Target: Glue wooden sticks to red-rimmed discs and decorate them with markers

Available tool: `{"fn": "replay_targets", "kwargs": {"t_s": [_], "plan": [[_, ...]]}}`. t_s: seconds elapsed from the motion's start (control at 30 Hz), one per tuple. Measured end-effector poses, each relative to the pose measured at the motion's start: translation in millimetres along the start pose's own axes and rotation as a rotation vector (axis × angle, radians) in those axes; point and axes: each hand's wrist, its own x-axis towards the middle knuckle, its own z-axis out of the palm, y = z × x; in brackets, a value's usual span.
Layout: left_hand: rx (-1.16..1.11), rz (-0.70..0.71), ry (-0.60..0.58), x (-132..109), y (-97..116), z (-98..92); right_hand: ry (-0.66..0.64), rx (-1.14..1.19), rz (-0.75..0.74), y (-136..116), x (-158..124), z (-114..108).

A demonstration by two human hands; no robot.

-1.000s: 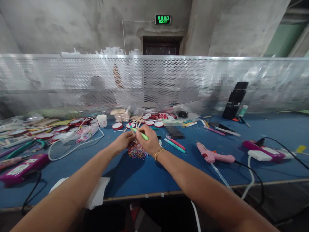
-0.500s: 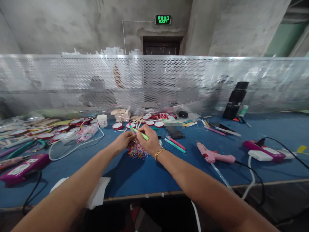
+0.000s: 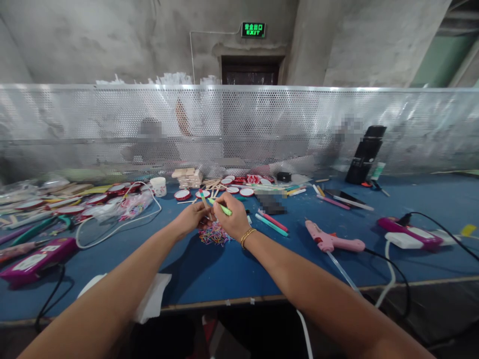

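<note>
My left hand (image 3: 193, 218) is closed on a slim wooden craft stick (image 3: 202, 196), which stands up out of the fingers with red and green colour at its top end. Gripped in my right hand (image 3: 232, 215) is a light green marker (image 3: 224, 209), its tip close to the stick; whether it touches, I cannot tell. Both hands meet above a pile of small multicoloured bits (image 3: 214, 234), which may be tiny rubber bands. Right of the pile lie a red marker (image 3: 274, 220) and a turquoise marker (image 3: 271, 225).
A pink glue gun (image 3: 331, 238) lies to the right, before a purple power strip (image 3: 411, 235). Another purple strip (image 3: 39, 260) is at left. Red-rimmed discs (image 3: 182, 195), stacked sticks (image 3: 187, 177) and a white cup (image 3: 158, 187) stand toward the back. A perforated metal screen (image 3: 254, 129) borders the table.
Almost everything stays in place. The green marker and the fingers around it have shifted very slightly at the stick.
</note>
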Motion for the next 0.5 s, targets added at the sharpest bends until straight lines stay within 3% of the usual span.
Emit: {"fn": "replay_targets", "kwargs": {"t_s": [0.5], "plan": [[0.008,-0.017,0.009,-2.1,3.8,3.1,-0.010,0.005,-0.014,-2.1,-0.2,-0.7]]}}
